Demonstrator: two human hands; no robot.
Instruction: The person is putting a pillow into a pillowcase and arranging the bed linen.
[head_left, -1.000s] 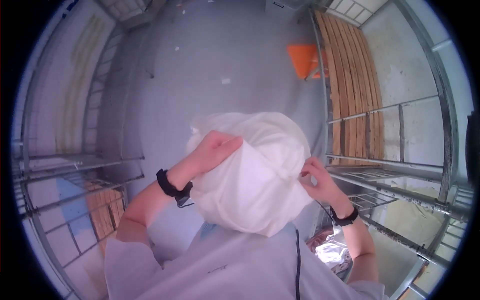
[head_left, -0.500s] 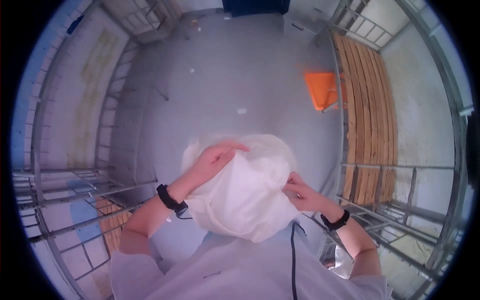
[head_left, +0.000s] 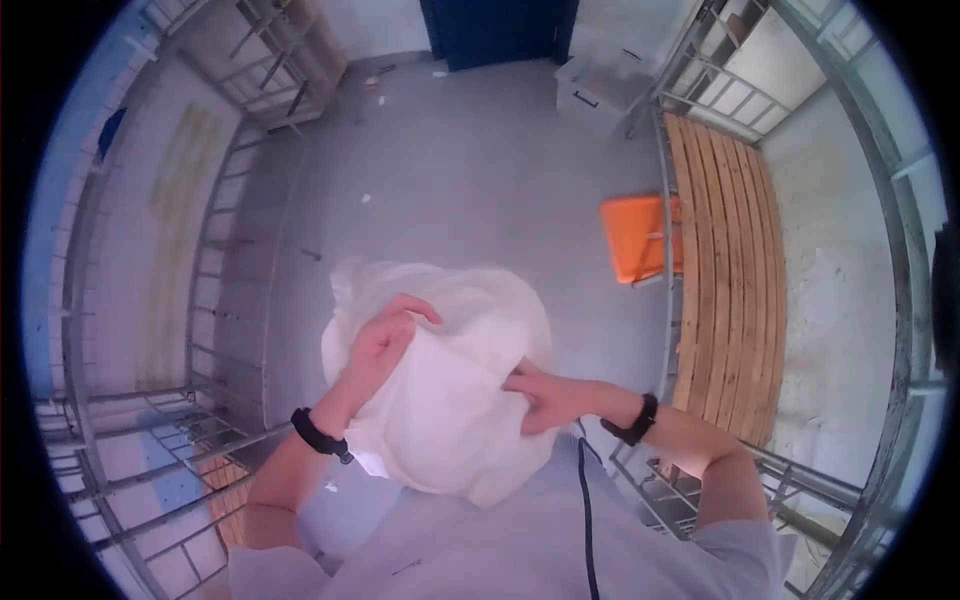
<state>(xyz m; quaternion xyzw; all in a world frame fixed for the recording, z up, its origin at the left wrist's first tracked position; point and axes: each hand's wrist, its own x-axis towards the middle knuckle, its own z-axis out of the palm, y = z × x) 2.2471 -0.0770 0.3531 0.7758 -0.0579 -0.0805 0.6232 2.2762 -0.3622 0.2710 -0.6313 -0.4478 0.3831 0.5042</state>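
Grey floor (head_left: pixel 460 160) runs back to a dark blue door (head_left: pixel 500 30), metal bed frames (head_left: pixel 885 200) down both sides, wooden slats (head_left: pixel 725 260) on the right and something orange (head_left: pixel 632 238) beside them. White cloth (head_left: pixel 450 400) is all bunched up just in front of the person's shirt (head_left: pixel 480 550), between both hands. Left hand (head_left: pixel 383 345) has its fingers bent over the upper left part, right hand (head_left: pixel 555 398) has fingertips tucked in a fold, partly hidden, so I can't tell if either's really gripping
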